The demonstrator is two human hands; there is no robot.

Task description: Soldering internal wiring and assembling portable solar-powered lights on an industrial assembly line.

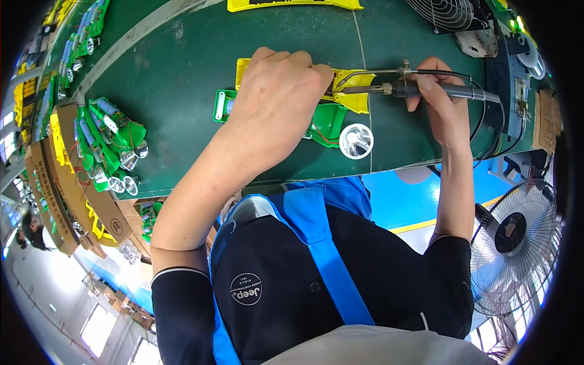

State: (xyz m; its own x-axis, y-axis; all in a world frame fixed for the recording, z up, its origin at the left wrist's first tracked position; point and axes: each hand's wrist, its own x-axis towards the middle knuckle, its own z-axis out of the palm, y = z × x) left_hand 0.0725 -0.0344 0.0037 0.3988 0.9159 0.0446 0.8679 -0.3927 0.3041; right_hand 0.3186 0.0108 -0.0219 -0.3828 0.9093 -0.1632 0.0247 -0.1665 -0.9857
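Observation:
My left hand [274,100] is closed over a yellow plastic casing [360,102], its knuckles up and fingertips mostly hidden. Beside that casing, partly beneath the hand, lies a green casing [331,121] with thin red wires. They run toward a round silver lamp reflector [356,141] at the bench's near side. Held between the thumb and fingers of my right hand [447,115] is a soldering iron [462,91] with a thin feed tube clamped alongside. Its tip points left into the yellow casing, close to my left fingers; whether it touches anything there I cannot tell.
Several green lamp assemblies [109,143] lie left on the green bench [194,73], with more [82,42] farther back. Another yellow casing [295,5] rests at the far edge. A small fan [447,12] stands back right; a larger fan [511,234] stands below right. Cables trail from the iron.

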